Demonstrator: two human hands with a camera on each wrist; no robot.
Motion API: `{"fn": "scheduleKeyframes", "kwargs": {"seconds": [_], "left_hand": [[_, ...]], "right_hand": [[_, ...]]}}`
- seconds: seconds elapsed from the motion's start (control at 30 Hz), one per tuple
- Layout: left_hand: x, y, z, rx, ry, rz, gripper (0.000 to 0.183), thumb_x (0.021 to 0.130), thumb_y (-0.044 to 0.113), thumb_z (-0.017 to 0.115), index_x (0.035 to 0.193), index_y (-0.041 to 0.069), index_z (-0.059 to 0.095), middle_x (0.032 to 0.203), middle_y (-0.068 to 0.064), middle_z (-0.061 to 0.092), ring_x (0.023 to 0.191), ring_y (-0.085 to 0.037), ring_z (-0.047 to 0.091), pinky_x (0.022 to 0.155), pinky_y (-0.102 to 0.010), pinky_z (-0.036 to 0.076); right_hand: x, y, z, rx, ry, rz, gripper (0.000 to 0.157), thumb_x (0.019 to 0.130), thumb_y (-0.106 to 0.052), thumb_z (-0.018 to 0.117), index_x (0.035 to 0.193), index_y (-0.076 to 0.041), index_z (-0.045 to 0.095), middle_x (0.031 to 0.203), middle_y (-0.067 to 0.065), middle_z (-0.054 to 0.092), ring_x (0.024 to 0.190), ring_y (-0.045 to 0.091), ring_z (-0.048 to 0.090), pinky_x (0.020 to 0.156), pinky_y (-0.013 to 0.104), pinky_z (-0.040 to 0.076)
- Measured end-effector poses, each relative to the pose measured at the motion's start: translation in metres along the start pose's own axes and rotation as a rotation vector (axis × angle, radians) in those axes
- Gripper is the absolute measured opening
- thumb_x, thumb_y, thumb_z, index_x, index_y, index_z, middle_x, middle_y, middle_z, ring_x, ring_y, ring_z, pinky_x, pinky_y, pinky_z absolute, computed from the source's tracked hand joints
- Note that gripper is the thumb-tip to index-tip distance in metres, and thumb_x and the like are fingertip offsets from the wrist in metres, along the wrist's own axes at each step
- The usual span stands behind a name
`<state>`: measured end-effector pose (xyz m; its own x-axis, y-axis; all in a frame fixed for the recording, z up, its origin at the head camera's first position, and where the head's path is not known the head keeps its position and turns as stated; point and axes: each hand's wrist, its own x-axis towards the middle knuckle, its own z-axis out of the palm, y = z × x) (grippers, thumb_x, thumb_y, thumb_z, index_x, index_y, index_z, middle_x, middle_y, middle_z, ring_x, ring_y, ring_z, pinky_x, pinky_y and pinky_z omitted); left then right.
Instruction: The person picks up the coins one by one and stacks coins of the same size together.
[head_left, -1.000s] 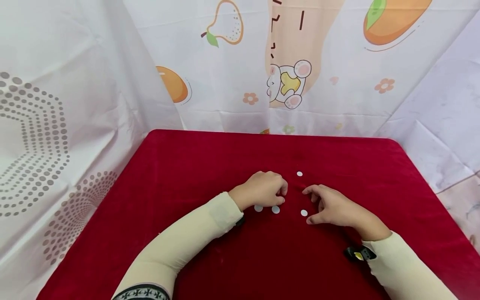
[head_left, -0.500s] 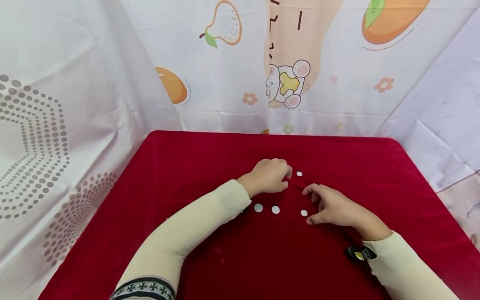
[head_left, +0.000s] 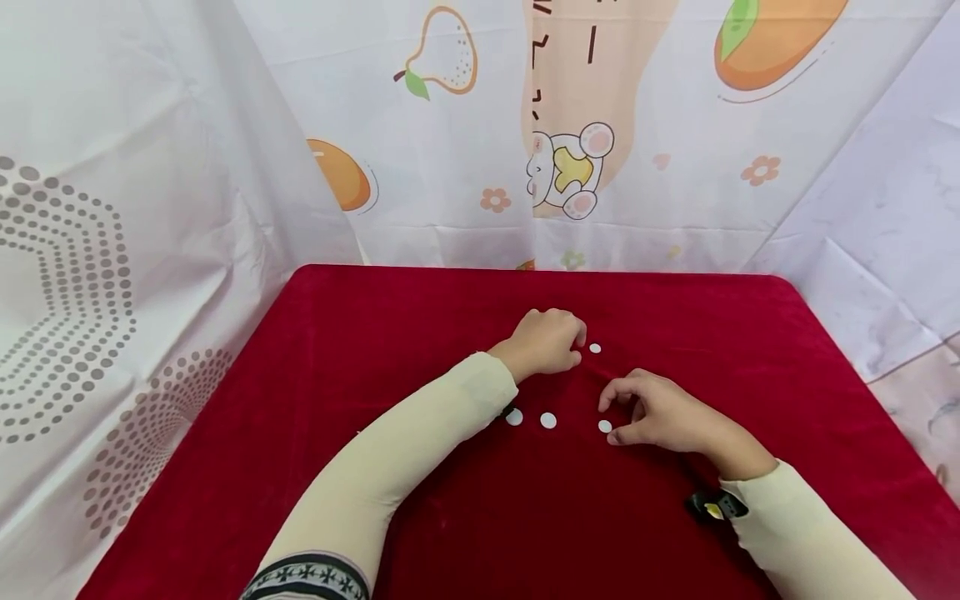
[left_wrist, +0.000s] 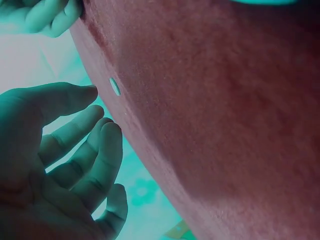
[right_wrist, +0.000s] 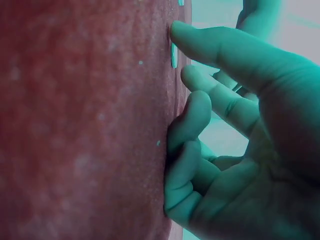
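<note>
Several small white round discs lie flat on the red cloth. My left hand [head_left: 546, 342] is beside the far disc [head_left: 596, 348], with its fingers loosely bent. In the left wrist view, the fingers [left_wrist: 107, 150] and thumb are spread apart, and a small gap separates them from a disc [left_wrist: 115, 86]. My right hand [head_left: 660, 414] rests low over the cloth. Its thumb and index finger are on either side of a nearer disc [head_left: 605, 427]. In the right wrist view, the thumb tip overlaps the edge of a disc [right_wrist: 174, 56]; whether it touches is unclear.
Red velvet cloth [head_left: 405, 333] covers the table. Two more discs lie nearer, one in the middle [head_left: 548, 421] and one [head_left: 514, 417] beside the left sleeve, partly behind the dark wrist strap. White printed curtains [head_left: 435, 150] hang behind and at the sides.
My left hand has moved away from the near discs, farther across the cloth to the far disc. My right index finger has come closer to the disc by the thumb.
</note>
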<state>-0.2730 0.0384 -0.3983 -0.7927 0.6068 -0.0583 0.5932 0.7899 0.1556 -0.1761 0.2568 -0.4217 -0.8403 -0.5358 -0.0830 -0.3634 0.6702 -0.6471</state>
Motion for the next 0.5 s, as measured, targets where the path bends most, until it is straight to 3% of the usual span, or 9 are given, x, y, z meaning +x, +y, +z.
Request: {"fn": "scheduleKeyframes", "kwargs": {"seconds": [0.5], "left_hand": [[0.022, 0.005, 0.007, -0.088, -0.072, -0.079, 0.020, 0.096, 0.030, 0.071, 0.114, 0.021, 0.068, 0.112, 0.007, 0.067, 0.089, -0.009, 0.059, 0.072, -0.030, 0.053]], "right_hand": [[0.001, 0.000, 0.002, -0.007, 0.020, -0.021, 0.023, 0.079, -0.016, 0.088, 0.094, -0.029, 0.077, 0.096, 0.003, 0.058, 0.068, 0.009, 0.061, 0.068, 0.025, 0.052]]}}
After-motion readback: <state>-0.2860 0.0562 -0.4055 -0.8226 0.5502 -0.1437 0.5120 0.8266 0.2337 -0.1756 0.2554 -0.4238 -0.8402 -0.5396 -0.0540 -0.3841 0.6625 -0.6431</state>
